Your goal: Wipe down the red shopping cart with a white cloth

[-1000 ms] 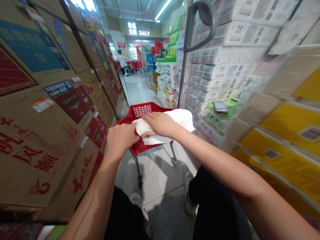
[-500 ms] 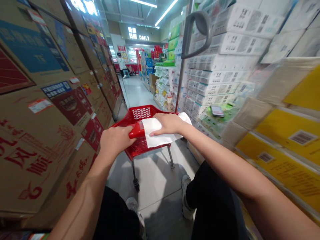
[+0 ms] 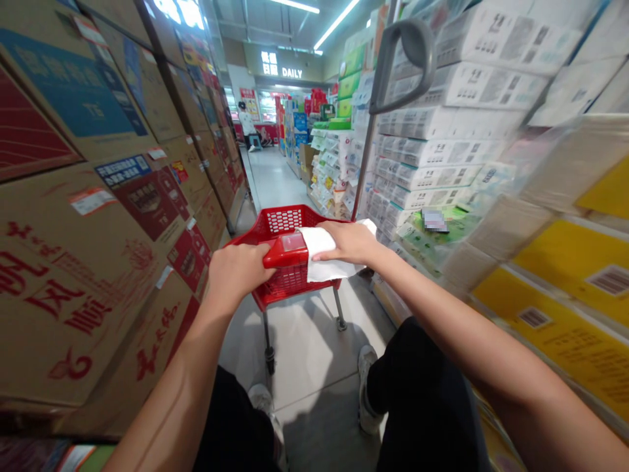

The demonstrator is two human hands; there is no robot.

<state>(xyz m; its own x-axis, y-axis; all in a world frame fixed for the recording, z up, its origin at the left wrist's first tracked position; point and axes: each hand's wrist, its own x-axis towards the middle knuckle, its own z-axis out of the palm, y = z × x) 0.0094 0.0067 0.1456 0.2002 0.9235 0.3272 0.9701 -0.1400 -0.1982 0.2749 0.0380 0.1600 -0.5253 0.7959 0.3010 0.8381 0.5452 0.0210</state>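
Note:
A small red shopping cart [image 3: 285,218] with a perforated basket stands in front of me. My left hand [image 3: 240,269] is closed round the left end of its red handle [image 3: 287,251]. A white cloth [image 3: 320,250] lies over the right part of the handle. On top of it, my right hand [image 3: 350,244] presses the cloth against the handle, its fingers bent over and partly hidden. The handle's middle shows bare between my hands.
Stacked cardboard boxes [image 3: 49,262] line the left side. White tissue packs [image 3: 442,124] and yellow packs [image 3: 555,269] rise at the right. A grey loop handle on a pole [image 3: 403,65] stands at the right. A person [image 3: 247,124] sits far down the aisle [image 3: 275,177].
My right hand and the cloth have slid rightward along the handle, so more red shows between my hands. The surroundings have shifted slightly right in view.

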